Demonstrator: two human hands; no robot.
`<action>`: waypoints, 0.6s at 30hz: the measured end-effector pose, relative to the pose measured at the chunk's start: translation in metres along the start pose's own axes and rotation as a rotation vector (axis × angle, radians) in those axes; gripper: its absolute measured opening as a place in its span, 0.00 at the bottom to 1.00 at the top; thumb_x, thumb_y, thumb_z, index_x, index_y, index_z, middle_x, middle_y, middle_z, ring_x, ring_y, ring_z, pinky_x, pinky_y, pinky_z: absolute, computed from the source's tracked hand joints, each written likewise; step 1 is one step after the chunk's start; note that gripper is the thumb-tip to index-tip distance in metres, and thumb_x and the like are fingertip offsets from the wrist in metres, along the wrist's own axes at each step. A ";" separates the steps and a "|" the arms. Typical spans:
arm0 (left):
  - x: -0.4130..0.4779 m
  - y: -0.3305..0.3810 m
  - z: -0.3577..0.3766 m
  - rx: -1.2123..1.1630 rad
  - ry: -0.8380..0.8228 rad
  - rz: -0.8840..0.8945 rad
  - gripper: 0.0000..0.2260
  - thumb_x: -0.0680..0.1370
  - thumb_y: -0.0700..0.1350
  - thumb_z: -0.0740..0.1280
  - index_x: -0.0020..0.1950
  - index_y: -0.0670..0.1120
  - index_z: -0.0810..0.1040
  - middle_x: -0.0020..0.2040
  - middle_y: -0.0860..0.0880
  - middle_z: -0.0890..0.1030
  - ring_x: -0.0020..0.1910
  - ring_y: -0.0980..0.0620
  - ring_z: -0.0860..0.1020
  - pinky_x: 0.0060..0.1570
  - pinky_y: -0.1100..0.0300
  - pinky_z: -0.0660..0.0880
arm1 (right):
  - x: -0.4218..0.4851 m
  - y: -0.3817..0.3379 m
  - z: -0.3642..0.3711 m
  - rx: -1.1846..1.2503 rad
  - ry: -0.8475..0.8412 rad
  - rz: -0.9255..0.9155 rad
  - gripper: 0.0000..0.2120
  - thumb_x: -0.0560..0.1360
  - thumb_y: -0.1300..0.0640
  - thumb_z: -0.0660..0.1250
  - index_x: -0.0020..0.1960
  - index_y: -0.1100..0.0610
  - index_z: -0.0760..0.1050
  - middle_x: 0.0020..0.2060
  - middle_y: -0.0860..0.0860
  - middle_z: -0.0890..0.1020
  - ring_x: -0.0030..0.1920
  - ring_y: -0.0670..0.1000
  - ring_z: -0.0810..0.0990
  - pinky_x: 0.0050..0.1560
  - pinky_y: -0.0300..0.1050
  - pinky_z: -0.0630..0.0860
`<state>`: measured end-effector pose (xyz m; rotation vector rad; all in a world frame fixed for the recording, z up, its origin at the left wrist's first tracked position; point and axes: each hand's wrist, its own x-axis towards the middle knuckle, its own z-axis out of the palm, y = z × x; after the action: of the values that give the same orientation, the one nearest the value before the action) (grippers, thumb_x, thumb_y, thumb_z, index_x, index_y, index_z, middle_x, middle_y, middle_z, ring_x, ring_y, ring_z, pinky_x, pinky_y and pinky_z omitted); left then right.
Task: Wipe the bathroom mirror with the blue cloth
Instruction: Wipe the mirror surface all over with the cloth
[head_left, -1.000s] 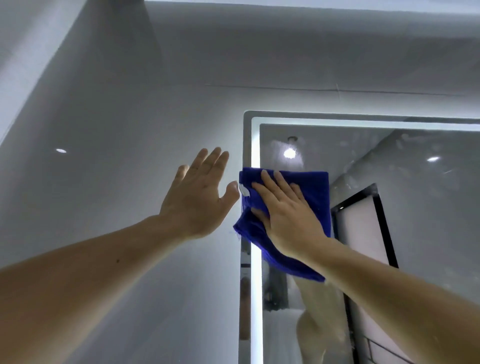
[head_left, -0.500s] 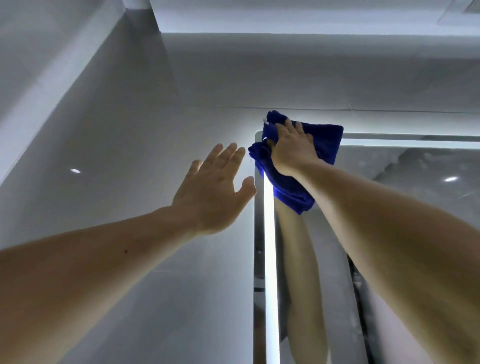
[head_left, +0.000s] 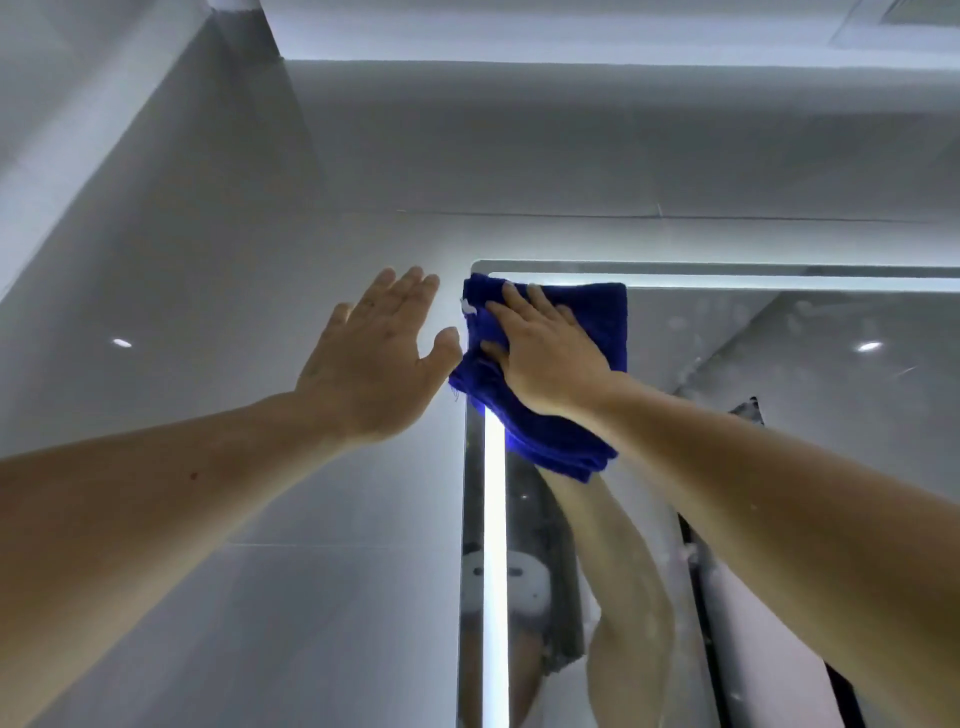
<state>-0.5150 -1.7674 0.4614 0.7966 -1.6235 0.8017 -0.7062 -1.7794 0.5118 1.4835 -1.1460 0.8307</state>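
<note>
Now, my right hand (head_left: 545, 358) presses the blue cloth (head_left: 605, 322) flat against the mirror (head_left: 779, 374). The fingers are straight and spread over the fabric, not curled round it. Half a second ago the cloth covered the mirror's top left corner and overlapped the frame. It has since come down slightly, so its upper edge meets the horizontal light strip (head_left: 779, 283) and the corner of the frame shows again. A second ago it sat lower on the glass. Judgement: one up-and-back stroke over the corner is done, and the work is still confined to the upper left area.

My left hand (head_left: 374, 358) has stayed flat on the wall tile (head_left: 208, 270) just beside the mirror's left edge. Its fingers are straight and together and hold nothing; it appears to serve as a brace.

Surface: the cloth is folded in several layers, and its lower end hangs over the vertical light strip (head_left: 494, 519). Pale spots and smears show on the glass to the right of the cloth, so that area probably needs wiping next.

Room: glossy grey tile with a grout line above the mirror, a white ceiling (head_left: 571, 31), and a small lamp reflection (head_left: 122, 342) on the tile.
</note>
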 end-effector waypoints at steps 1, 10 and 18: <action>0.002 0.003 0.002 -0.005 0.004 0.002 0.30 0.80 0.62 0.43 0.81 0.53 0.47 0.81 0.55 0.48 0.79 0.57 0.44 0.76 0.52 0.44 | 0.018 0.006 -0.006 0.007 -0.002 0.045 0.24 0.84 0.47 0.50 0.78 0.53 0.57 0.79 0.52 0.52 0.79 0.55 0.48 0.75 0.55 0.50; 0.009 0.010 0.019 -0.006 0.003 0.045 0.33 0.77 0.63 0.43 0.80 0.54 0.47 0.81 0.56 0.47 0.79 0.58 0.44 0.75 0.52 0.44 | 0.043 0.055 -0.018 0.091 0.085 0.265 0.24 0.84 0.48 0.49 0.79 0.52 0.54 0.80 0.52 0.51 0.79 0.57 0.46 0.76 0.57 0.47; 0.004 0.026 0.024 -0.059 -0.012 0.018 0.31 0.79 0.63 0.44 0.81 0.53 0.47 0.81 0.56 0.47 0.79 0.58 0.43 0.76 0.52 0.44 | -0.046 0.028 0.012 0.056 0.057 -0.006 0.26 0.83 0.45 0.50 0.79 0.48 0.52 0.80 0.48 0.49 0.79 0.51 0.43 0.76 0.50 0.41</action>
<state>-0.5504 -1.7739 0.4586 0.7471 -1.6594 0.7600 -0.7475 -1.7801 0.4752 1.4993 -1.0838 0.9021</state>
